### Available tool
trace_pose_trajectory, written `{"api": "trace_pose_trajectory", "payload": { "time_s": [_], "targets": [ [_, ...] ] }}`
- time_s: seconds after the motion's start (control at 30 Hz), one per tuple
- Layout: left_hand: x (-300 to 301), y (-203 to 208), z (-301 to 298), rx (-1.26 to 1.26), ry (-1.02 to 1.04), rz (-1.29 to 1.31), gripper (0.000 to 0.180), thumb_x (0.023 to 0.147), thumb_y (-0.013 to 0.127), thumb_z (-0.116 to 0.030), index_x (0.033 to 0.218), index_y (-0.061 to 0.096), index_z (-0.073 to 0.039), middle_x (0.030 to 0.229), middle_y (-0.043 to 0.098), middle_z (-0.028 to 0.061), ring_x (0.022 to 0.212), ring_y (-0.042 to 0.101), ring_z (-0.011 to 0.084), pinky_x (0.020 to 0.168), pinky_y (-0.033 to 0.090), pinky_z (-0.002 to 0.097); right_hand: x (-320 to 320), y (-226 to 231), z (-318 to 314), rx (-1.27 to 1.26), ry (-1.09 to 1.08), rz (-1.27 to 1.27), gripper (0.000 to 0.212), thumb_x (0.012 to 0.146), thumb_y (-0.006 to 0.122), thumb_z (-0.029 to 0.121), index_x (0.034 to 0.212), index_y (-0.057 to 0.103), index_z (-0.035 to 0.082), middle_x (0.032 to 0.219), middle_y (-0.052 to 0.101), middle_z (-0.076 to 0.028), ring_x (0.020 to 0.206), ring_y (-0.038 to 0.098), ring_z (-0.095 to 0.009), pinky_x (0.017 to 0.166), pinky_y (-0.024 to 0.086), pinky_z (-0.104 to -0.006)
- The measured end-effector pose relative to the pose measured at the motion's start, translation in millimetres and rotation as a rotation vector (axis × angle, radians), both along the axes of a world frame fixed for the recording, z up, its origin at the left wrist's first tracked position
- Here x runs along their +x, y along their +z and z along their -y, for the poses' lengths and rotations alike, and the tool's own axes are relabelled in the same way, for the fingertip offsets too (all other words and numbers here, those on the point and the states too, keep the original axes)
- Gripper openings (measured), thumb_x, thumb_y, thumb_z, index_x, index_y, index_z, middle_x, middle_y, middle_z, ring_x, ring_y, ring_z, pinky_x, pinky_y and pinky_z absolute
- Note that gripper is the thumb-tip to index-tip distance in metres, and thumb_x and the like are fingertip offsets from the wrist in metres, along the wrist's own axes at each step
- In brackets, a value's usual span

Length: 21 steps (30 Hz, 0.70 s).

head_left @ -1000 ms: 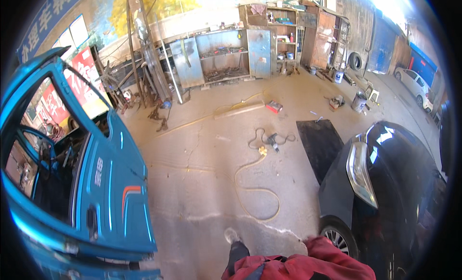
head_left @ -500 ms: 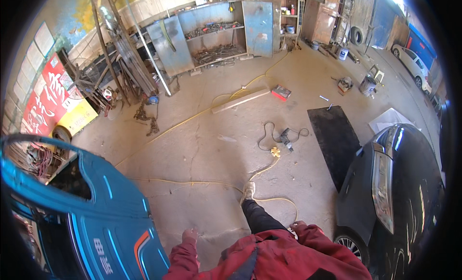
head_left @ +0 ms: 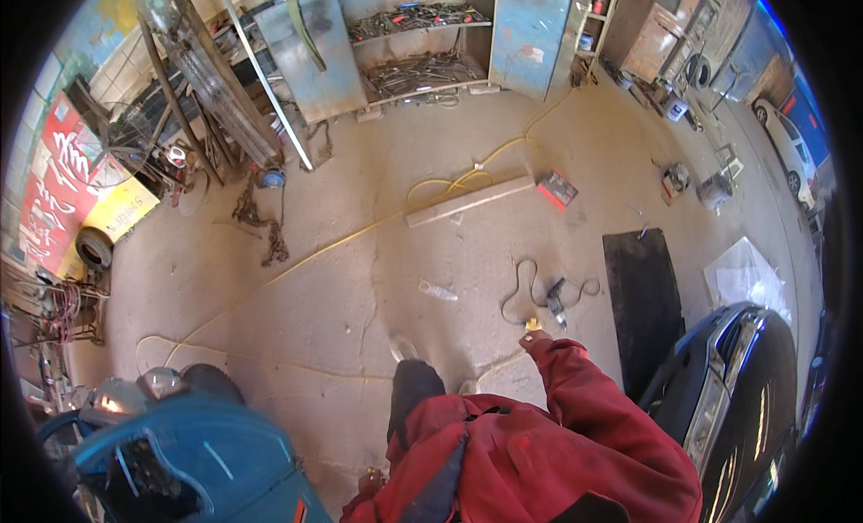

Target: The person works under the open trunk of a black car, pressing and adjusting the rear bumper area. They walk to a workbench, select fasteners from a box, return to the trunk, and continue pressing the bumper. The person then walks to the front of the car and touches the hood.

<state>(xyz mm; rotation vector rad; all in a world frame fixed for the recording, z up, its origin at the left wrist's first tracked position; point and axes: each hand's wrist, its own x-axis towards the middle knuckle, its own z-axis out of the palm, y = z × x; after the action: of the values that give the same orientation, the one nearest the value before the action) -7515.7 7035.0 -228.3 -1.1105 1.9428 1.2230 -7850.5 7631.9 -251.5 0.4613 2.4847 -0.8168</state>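
Taking the middle of our view as the hub and its top as twelve o'clock, we have our right hand (head_left: pixel 537 338) stretched out at four o'clock, at the end of a red sleeve (head_left: pixel 584 384). It is right at a yellow connector (head_left: pixel 533 324), also at four o'clock and partly covered by the hand; we cannot tell whether we grasp it, only touch it or stop short of it. Just beyond, a corded drill (head_left: pixel 556 300) lies on the floor (head_left: pixel 306 312).

Our left hand (head_left: pixel 370 480) is low, between six and seven o'clock, close to our jacket; it shows too small for us to tell whether it is clenched or released. The blue vehicle body (head_left: pixel 216 442) is near it, at eight o'clock.

A black mat (head_left: pixel 645 289) lies at three o'clock, beyond the drill, and a dark car (head_left: pixel 751 424) fills the rim at four. We see a red box (head_left: pixel 557 190) at two o'clock, just beside the end of a wooden beam (head_left: pixel 469 202) at one. At twelve stands a blue cabinet (head_left: pixel 530 42), its shelves heaped with tools (head_left: pixel 422 73).
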Motion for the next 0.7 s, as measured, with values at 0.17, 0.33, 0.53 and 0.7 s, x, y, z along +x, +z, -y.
{"api": "trace_pose_trajectory", "payload": {
  "time_s": [0.17, 0.33, 0.53, 0.7],
  "targets": [
    [-177.7, -44.1, 7.9, -0.053, -0.272, 0.017, 0.044, 0.093, 0.056, -0.048, 0.093, 0.073, -0.007, 0.084, 0.073, 0.0149, 0.081, 0.071, 0.031, 0.073, 0.056, 0.0437, -174.9, 10.5, 49.8, 0.054, 0.035, -0.031, 0.045, 0.083, 0.069, 0.047, 0.106, 0.074, 0.009, 0.091, 0.074, -0.018, 0.088, 0.071, -0.036, 0.083, 0.054, -0.0451],
    [-432.0, -60.9, 44.4, -0.186, -0.744, -0.063, 0.048, 0.093, 0.054, -0.053, 0.095, 0.074, -0.01, 0.093, 0.073, 0.0193, 0.091, 0.07, 0.0392, 0.083, 0.054, 0.0493, -271.1, 46.4, 67.8, -0.076, 0.008, 0.163, 0.052, 0.085, 0.066, 0.051, 0.109, 0.074, 0.005, 0.093, 0.075, -0.018, 0.087, 0.073, -0.031, 0.081, 0.056, -0.0424],
    [-815.9, -3.2, 109.4, -0.342, -0.689, -0.139, 0.048, 0.091, 0.055, -0.052, 0.096, 0.073, -0.007, 0.099, 0.071, 0.0198, 0.097, 0.067, 0.0412, 0.086, 0.052, 0.0516, -354.3, 73.6, 31.2, 0.009, -0.367, 0.089, 0.062, 0.08, 0.07, 0.056, 0.118, 0.071, 0.007, 0.102, 0.073, -0.02, 0.096, 0.071, -0.033, 0.088, 0.055, -0.0414],
    [-1059.5, 20.3, 98.0, -0.545, -0.713, -0.352, 0.039, 0.095, 0.053, -0.043, 0.103, 0.072, -0.01, 0.097, 0.073, 0.0167, 0.098, 0.068, 0.0381, 0.087, 0.052, 0.0499, -406.2, -73.0, -36.1, -0.101, -0.342, 0.046, 0.039, 0.09, 0.068, 0.038, 0.099, 0.073, 0.0, 0.083, 0.074, -0.016, 0.081, 0.072, -0.028, 0.073, 0.056, -0.0417]
  ]
}}
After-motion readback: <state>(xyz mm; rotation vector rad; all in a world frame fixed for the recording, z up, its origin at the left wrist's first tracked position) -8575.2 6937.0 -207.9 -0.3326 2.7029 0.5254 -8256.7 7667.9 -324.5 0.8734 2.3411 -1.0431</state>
